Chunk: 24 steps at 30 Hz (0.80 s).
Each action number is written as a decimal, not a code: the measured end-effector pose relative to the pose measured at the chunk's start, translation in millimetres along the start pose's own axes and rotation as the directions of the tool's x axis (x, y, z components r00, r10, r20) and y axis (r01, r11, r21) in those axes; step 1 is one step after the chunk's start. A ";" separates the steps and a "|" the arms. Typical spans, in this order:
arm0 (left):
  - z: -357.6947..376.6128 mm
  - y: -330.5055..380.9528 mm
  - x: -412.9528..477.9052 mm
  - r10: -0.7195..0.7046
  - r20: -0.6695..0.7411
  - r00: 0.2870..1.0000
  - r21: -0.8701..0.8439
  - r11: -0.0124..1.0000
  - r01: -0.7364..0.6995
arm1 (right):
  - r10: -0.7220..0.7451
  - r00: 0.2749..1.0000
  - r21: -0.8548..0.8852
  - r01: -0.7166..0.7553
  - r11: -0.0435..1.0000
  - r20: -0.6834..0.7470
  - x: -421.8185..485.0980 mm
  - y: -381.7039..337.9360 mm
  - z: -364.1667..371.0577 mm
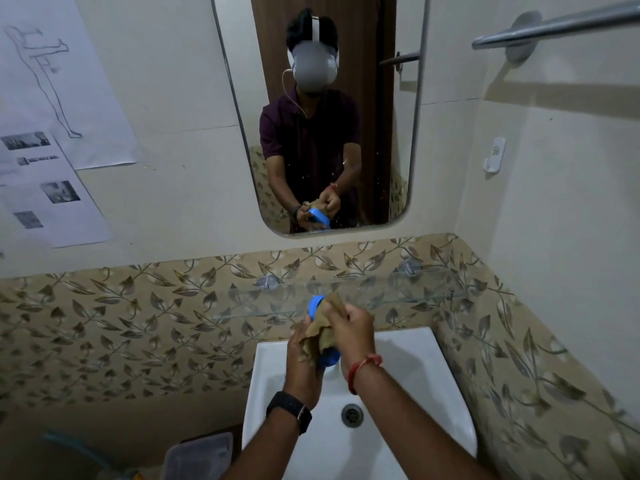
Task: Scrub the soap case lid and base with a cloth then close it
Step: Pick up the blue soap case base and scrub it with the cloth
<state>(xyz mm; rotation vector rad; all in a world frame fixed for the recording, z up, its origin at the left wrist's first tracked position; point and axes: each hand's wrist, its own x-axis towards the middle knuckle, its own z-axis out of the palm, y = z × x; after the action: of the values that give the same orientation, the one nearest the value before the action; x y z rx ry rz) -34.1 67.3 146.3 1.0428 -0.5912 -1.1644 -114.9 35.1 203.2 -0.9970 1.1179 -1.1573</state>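
Blue plastic soap case (317, 306) is up over the white washbasin (415, 362), held between both hands, well above the drain (352, 414). Only two blue bits show: a rounded end at the top near the glass shelf (398, 292), and a lower edge near the right wrist. Can't tell if that's lid, base or both, or whether it's closed.

Left hand (304, 358) is clenched around the case from the left side, fingers wrapped under it. Black watch (291, 410) on that wrist.

Right hand (353, 332) is closed on a tan-brown cloth (320, 332), pressing it against the case. Cloth is bunched between the two hands and covers most of the case; one corner sticks up beside the blue end. Red thread band (362, 370) on the right wrist.

Mirror (242, 133) above the leaf-patterned tile strip (138, 323) shows the same grip: cloth on top, blue case underneath. Chrome towel bar (554, 27) top right, printed sheets (52, 188) taped on the left wall.
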 end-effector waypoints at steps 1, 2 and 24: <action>-1.5 1.1 1.7 -0.004 -0.005 1.000 -0.019 1.000 0.004 | -0.099 0.993 -0.097 0.105 0.990 0.062 -4.8 3.5 -1.6; -3.9 4.1 3.6 -0.010 -0.006 1.000 -0.028 1.000 0.010 | -0.156 0.975 -0.162 0.182 0.970 0.157 -7.3 7.5 -5.7; -22.7 12.2 6.1 -0.044 0.042 0.998 -0.151 0.987 0.050 | -0.642 0.666 -0.622 0.698 0.355 0.380 8.9 -16.4 -28.8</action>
<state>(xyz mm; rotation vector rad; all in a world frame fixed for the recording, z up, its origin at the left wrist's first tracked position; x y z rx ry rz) -7.8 70.0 146.6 0.9094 -0.5023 -1.2534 -145.6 23.3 213.0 -2.3150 1.1522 -1.2857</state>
